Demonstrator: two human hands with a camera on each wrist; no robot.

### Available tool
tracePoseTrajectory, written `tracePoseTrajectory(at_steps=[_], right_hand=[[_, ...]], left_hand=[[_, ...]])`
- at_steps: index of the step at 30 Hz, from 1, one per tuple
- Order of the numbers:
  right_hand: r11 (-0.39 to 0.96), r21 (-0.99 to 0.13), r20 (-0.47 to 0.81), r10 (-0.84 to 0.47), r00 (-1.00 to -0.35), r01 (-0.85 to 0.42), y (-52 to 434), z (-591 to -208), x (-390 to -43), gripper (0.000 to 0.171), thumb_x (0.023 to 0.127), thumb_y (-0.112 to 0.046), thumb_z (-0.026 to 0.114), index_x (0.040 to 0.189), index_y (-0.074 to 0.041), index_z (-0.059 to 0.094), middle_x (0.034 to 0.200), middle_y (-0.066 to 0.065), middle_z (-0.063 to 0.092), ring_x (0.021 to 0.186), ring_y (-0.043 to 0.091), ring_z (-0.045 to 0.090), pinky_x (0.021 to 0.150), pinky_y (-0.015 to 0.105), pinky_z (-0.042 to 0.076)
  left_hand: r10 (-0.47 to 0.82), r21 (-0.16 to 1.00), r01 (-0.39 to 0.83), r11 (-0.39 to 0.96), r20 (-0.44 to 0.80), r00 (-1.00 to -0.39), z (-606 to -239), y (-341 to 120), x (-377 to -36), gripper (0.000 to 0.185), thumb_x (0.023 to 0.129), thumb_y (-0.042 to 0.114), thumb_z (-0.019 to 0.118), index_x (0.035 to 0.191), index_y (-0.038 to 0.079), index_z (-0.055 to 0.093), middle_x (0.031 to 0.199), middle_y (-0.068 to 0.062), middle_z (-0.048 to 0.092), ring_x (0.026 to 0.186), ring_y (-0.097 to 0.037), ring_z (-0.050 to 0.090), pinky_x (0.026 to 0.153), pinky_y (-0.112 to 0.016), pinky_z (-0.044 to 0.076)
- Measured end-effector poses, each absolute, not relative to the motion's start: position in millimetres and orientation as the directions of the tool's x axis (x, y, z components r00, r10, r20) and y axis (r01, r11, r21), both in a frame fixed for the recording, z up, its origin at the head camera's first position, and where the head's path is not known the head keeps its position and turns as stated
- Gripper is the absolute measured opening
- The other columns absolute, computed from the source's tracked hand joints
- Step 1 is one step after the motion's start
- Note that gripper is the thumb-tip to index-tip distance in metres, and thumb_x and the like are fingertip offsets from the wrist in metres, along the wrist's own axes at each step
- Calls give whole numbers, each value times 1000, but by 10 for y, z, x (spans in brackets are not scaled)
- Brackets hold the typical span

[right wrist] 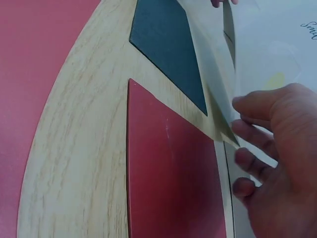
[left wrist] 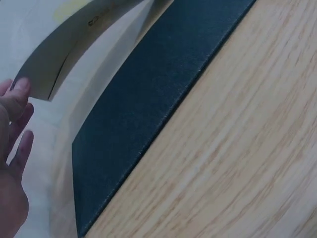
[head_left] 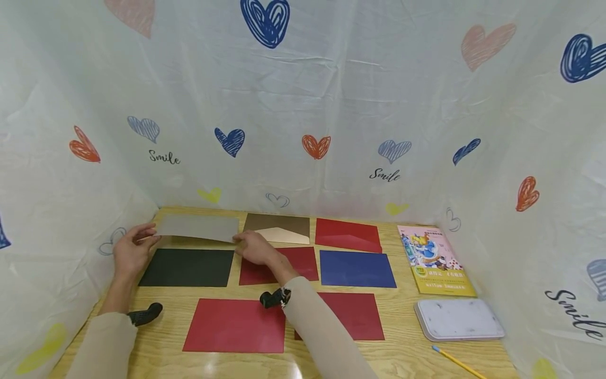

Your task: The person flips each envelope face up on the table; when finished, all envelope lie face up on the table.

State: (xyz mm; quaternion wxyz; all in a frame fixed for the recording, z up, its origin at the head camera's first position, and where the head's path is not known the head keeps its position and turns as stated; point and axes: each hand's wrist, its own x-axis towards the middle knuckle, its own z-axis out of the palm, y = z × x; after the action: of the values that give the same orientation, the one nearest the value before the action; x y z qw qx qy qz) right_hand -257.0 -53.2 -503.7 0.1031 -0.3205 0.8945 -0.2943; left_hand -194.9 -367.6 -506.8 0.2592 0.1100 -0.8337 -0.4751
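Both hands hold a grey envelope [head_left: 198, 226] raised a little above the back left of the table. My left hand [head_left: 131, 251] pinches its left end between thumb and fingers, and the left wrist view shows a flap seam on the envelope [left wrist: 42, 74]. At the opposite end, my right hand [head_left: 259, 249] pinches the near right corner. Just in front lies a dark green envelope [head_left: 187, 267]. Under the right hand and forearm is a dark red envelope [head_left: 298, 263], partly hidden. A brown envelope [head_left: 279, 222] with a beige flap lies right of the grey one.
Further envelopes lie flat: a red one [head_left: 347, 234], a blue one [head_left: 357, 268], a red one in front [head_left: 234, 325] and a dark red one [head_left: 355, 316] partly under the right sleeve. To the right are a book [head_left: 435, 258], a white case [head_left: 459, 319] and a pencil [head_left: 456, 360].
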Motion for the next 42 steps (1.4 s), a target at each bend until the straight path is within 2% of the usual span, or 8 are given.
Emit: tracePoseTrajectory(at_steps=[10, 16, 19, 23, 30, 36, 40, 42], right_hand=[[607, -655, 147, -481, -864, -449, -511, -4992, -2580, 23, 100, -13, 61, 121, -15, 71, 128, 6, 62, 116, 17, 58, 92, 25, 48], [552, -752, 167, -370, -914, -361, -503, -4999, -2576, 13, 102, -24, 62, 113, -19, 67, 112, -2, 71, 75, 5, 62, 61, 21, 47], [550, -755, 208, -316, -926, -358, -497, -5008, -2582, 10, 101, -30, 64, 107, -22, 64, 107, -3, 72, 70, 3, 58, 57, 21, 44], [537, -767, 234, -273, -933, -350, -493, -4990, -2581, 11, 100, -34, 65, 101, -23, 64, 104, -4, 72, 70, 3, 57, 56, 22, 44], [489, -809, 221, -261, -940, -326, -504, -4959, -2586, 18, 100, -37, 64, 103, -21, 72, 89, -10, 69, 67, 5, 59, 56, 22, 48], [456, -821, 217, -309, -926, -344, -519, -4956, -2607, 22, 101, -30, 63, 116, -19, 75, 102, -7, 73, 83, 4, 62, 65, 19, 49], [489, -788, 197, -375, -906, -374, -515, -4977, -2607, 25, 102, -25, 62, 124, -18, 71, 96, -6, 70, 73, 4, 57, 63, 25, 50], [530, -743, 194, -414, -890, -408, -516, -4999, -2608, 29, 102, -23, 61, 130, -18, 68, 86, -4, 70, 67, 5, 56, 79, 30, 54]], left_hand=[[-368, 847, 146, 511, 369, -853, -4978, -3649, -1941, 32, 94, 6, 70, 123, -5, 65, 89, 24, 59, 89, 15, 55, 78, -3, 42], [-380, 888, 163, 430, 342, -859, -4955, -3640, -1948, 28, 94, 8, 71, 121, 10, 68, 91, 22, 60, 90, 12, 59, 75, -5, 45], [-424, 919, 139, 370, 300, -855, -4928, -3630, -1962, 24, 94, 10, 72, 116, 17, 66, 93, 22, 61, 91, 11, 59, 76, -4, 45], [-459, 946, 141, 292, 268, -847, -4893, -3598, -1971, 15, 93, 10, 73, 105, 12, 64, 91, 20, 63, 85, 7, 62, 72, -7, 48], [-487, 940, 149, 307, 290, -824, -4913, -3567, -1994, 8, 92, 10, 73, 95, 9, 66, 85, 23, 64, 81, 8, 62, 68, -8, 48], [-464, 916, 130, 380, 311, -830, -4947, -3588, -2000, 22, 94, 13, 72, 110, -1, 70, 92, 26, 62, 89, 13, 58, 76, -5, 44], [-383, 859, 58, 508, 286, -879, -4981, -3621, -1975, 37, 99, 20, 66, 129, -2, 65, 116, 6, 69, 94, 14, 55, 74, -5, 43], [-330, 808, 20, 589, 263, -907, -5009, -3632, -1961, 41, 101, 23, 63, 135, 0, 61, 129, -10, 66, 101, 0, 61, 76, -10, 45]])
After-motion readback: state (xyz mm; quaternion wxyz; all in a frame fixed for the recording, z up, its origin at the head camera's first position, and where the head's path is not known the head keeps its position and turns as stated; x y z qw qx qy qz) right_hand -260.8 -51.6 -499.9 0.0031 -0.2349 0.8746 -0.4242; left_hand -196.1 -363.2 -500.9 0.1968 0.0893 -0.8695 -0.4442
